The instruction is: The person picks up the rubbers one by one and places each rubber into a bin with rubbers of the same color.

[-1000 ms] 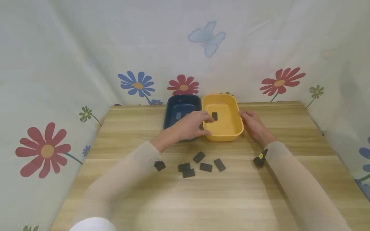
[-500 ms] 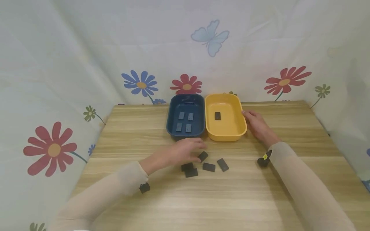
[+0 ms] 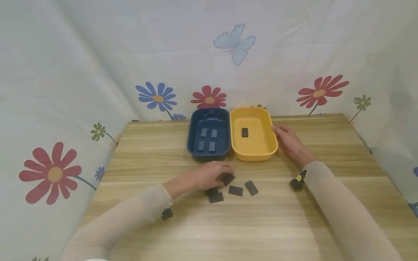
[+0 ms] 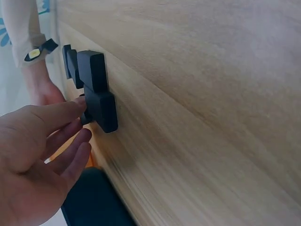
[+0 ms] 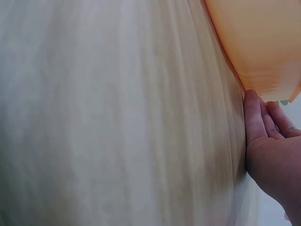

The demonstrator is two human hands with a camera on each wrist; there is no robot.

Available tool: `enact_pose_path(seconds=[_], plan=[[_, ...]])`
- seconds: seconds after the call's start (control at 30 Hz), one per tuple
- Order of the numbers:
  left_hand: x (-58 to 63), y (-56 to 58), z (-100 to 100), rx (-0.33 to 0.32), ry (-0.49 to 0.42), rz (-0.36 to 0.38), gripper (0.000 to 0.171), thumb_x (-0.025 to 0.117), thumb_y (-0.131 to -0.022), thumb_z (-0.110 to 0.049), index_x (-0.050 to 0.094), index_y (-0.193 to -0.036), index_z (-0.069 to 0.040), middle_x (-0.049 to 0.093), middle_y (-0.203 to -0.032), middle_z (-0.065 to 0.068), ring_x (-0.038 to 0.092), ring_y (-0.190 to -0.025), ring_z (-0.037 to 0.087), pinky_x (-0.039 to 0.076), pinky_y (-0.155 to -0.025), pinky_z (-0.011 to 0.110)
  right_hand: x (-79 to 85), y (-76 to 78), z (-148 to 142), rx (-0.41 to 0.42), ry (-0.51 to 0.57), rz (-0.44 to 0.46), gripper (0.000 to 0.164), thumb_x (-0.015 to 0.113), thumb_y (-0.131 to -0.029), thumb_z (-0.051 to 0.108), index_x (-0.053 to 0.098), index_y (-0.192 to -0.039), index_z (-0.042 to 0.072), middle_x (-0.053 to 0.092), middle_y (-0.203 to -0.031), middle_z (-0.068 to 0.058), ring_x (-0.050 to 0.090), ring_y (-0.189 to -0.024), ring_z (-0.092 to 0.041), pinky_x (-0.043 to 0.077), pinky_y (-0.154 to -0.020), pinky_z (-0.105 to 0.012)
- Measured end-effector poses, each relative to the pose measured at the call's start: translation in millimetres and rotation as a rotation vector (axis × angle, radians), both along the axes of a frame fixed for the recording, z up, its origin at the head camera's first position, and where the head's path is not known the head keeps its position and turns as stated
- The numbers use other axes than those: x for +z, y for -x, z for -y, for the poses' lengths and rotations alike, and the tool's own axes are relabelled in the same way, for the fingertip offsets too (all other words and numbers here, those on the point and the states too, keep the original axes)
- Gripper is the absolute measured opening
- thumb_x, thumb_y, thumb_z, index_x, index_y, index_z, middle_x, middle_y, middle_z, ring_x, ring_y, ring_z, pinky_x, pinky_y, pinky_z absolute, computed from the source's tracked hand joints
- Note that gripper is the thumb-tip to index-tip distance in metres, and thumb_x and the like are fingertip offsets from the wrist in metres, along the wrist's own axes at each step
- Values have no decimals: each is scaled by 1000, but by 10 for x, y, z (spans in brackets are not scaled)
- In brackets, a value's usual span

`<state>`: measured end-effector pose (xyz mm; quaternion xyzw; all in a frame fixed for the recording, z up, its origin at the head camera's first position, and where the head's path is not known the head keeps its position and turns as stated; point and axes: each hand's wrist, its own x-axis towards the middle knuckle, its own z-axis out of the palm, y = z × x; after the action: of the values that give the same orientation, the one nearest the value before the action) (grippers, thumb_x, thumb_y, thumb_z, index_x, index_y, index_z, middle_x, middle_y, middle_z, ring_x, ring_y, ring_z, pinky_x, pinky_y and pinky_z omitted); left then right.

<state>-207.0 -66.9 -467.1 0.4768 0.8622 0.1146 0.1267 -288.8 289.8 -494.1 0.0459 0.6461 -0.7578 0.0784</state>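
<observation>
My left hand (image 3: 209,175) pinches a black domino-like tile (image 3: 228,179) between thumb and fingers, just in front of the two bins. In the left wrist view the hand (image 4: 42,150) partly hides this tile. Close beside it lie two tiles (image 3: 216,197) touching each other, and two more, a flat one (image 3: 236,190) and a slanted one (image 3: 251,187), lie to the right. My right hand (image 3: 289,141) touches the outer right side of the yellow bin (image 3: 254,157) with its fingers straight, which the right wrist view also shows on the hand (image 5: 273,146).
Left of the yellow bin and against it stands a dark blue bin (image 3: 209,158) with several tiles (image 3: 212,146) laid in rows. One black tile (image 3: 245,132) lies inside the yellow bin. A flowered cloth (image 3: 183,47) hangs behind the wooden table (image 3: 241,228).
My left hand has come back from over the bins to the tiles on the table and now pinches one, slightly raised or tilted. The right hand has stayed at the yellow bin.
</observation>
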Motion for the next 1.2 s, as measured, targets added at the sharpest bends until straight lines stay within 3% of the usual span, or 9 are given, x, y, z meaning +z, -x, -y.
enact_pose_path(seconds=[0.23,0.37,0.57,0.7,0.8,1.0,1.2], plan=[[-67,20,-16,-21,11,-30,49,86,-90,-14,70,-137,-14,65,-139,-1,58,-133,17,44,-116,30,-23,8,5,-2,-49,-2,36,57,-111,30,52,-127,-2,57,-120,-6,59,-108,-13,58,-85,-20],[-47,35,-25,-29,19,-39,45,86,-91,-16,71,-134,-15,66,-135,-2,60,-129,16,45,-114,30,-47,19,-1,-2,-64,6,38,56,-112,29,52,-132,-2,57,-122,-6,59,-108,-13,58,-85,-21],[210,53,-42,13,-42,-9,45,86,-93,-27,72,-134,-17,66,-122,-6,62,-110,12,52,-102,28,-64,29,-29,-2,-37,3,36,55,-112,27,51,-132,-3,59,-118,-4,60,-105,-12,59,-83,-22],[383,102,-103,22,-96,2,46,85,-93,-28,71,-135,-14,66,-126,-4,63,-114,12,53,-104,28,-55,21,-13,7,-35,-3,36,55,-112,27,52,-131,-3,59,-117,-3,60,-106,-12,58,-84,-21],[456,160,-178,32,-133,12,45,85,-93,-28,71,-134,-13,66,-128,-3,64,-117,15,53,-104,27,-48,10,0,11,-36,-6,38,55,-112,28,51,-132,-4,59,-118,-3,59,-106,-12,58,-84,-21],[502,347,-363,127,-220,78,44,85,-92,-28,72,-132,-15,66,-119,-7,65,-110,20,58,-94,26,-53,9,-7,8,-31,-19,38,56,-112,27,51,-130,-5,59,-118,-4,60,-107,-13,58,-84,-21],[470,615,-574,220,-275,44,47,85,-93,-35,72,-132,-13,68,-118,-2,66,-116,21,57,-99,30,-32,-6,4,8,-24,-15,40,56,-111,27,50,-132,-7,60,-119,-5,60,-108,-13,58,-85,-21]])
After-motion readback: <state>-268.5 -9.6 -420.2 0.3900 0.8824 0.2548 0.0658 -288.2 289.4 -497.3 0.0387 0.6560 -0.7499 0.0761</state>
